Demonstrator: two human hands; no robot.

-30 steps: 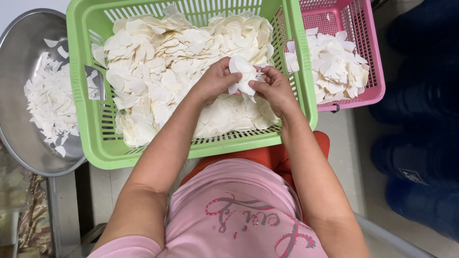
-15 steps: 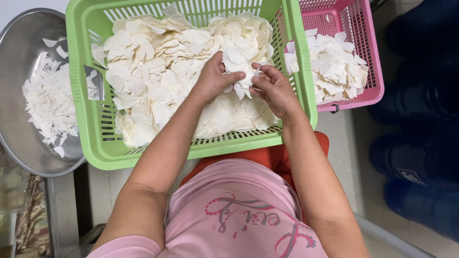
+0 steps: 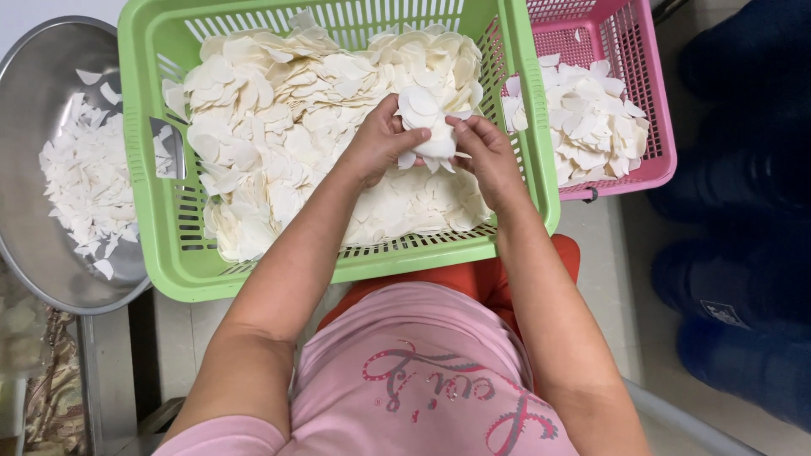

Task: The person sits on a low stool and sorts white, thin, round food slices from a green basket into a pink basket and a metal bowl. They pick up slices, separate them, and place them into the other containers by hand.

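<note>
- The left hand (image 3: 376, 148) and the right hand (image 3: 481, 152) meet over the green basket (image 3: 148, 211), both sets of fingers pinched narrowly around a small stack of white slices (image 3: 427, 127).
- That stack is lifted just above the heap of white slices (image 3: 287, 143) filling the basket, probably so its pieces can be squared up or sorted clear of the heap.
- A pink basket (image 3: 655, 110) to the right holds a smaller pile; a metal bowl (image 3: 34, 110) to the left holds broken bits, which suggests grading by quality.
- How many slices the stack contains is hard to make out.
- The bowl and pink basket are cut off at the edges.
</note>
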